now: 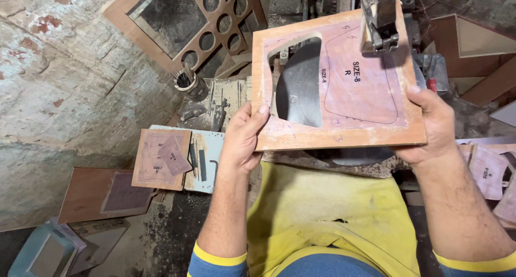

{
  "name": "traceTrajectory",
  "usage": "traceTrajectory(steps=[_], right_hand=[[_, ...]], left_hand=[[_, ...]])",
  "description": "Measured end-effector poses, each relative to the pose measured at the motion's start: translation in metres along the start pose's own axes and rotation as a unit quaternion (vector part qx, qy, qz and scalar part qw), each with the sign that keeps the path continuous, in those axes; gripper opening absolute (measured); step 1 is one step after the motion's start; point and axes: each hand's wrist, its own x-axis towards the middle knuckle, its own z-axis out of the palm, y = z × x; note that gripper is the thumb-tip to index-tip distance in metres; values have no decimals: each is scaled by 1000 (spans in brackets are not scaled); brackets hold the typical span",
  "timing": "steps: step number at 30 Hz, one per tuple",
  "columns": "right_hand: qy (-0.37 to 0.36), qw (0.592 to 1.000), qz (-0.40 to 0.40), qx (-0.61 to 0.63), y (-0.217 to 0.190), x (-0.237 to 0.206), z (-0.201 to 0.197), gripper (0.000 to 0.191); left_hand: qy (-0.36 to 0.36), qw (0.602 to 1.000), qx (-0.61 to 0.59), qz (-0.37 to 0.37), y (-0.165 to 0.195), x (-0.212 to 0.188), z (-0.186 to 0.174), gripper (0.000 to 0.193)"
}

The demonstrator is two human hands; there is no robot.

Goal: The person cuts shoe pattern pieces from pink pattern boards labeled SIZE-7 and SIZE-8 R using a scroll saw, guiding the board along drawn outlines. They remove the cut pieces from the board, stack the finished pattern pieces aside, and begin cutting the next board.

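Both hands are clamped on the same wooden board [336, 78], one at each lower corner, and they stand well apart with the whole width of the board between them. My left hand [243, 140] pinches the lower left corner, thumb on the face just beside the cut-out hole [298, 83]. My right hand [432, 123] grips the lower right edge, thumb lying along the top face.

I hold the board up in front of me, above my yellow apron [322, 212], its long axis running left to right and tilted slightly, the right end a little lower. The face carries a pinkish paper pattern with a drawn outline to the right of the hole. The far right corner of the board sits at the metal head of the machine [384, 19], so that corner lies up and away from my right hand, which is the nearer of the two to it. My left hand is nearer the hole.

Down to my left, a smaller board with paper patterns [161, 158] lies on the cluttered desk [207, 167], and a small cup of tools [188, 83] stands beyond it.
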Motion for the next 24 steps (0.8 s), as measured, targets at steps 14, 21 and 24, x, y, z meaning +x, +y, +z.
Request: traceTrajectory(steps=[14,21,24], right_hand=[[68,997,27,-20,8,11,-9,47],[112,994,14,-15,14,15,9,40],[108,994,13,-8,16,16,13,38]], left_hand=[[15,999,31,32,7,-2,-7,26],[24,997,55,47,21,5,-8,25],[30,996,62,53,24,8,-10,24]])
